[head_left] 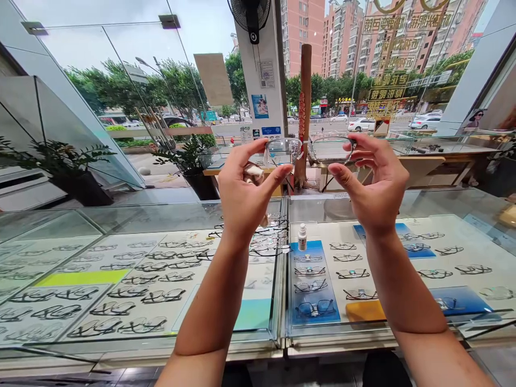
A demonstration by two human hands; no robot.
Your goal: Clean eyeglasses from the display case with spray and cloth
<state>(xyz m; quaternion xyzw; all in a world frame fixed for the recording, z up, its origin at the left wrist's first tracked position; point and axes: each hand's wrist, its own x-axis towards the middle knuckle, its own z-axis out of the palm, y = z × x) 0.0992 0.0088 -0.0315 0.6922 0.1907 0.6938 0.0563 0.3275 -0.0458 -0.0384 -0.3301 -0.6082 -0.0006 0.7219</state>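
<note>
A pair of glasses [305, 144] was held up level between both hands, well above the glass counter [133, 361]. Its left end was pinched by the left hand [245, 183] and its right end by the right hand [379, 185]; whether the rims were touched by the thumbs could not be told. The grip was confined to the outer ends, presumably so that the lenses were left uncovered against the daylight. A whitish, cloth-like item [253, 172] was tucked in the left palm, probably for convenience.

Below the left hand, spectacle frames [163, 295] were laid in rows within the counter, apparently for display. Below and between the hands, a white bottle [302, 237] was found upright, its label illegible. Above the right hand, gold lettering [387, 95] was seen in reverse; 隐形眼镜 ("contact lenses") was made out. No brand was identified.
</note>
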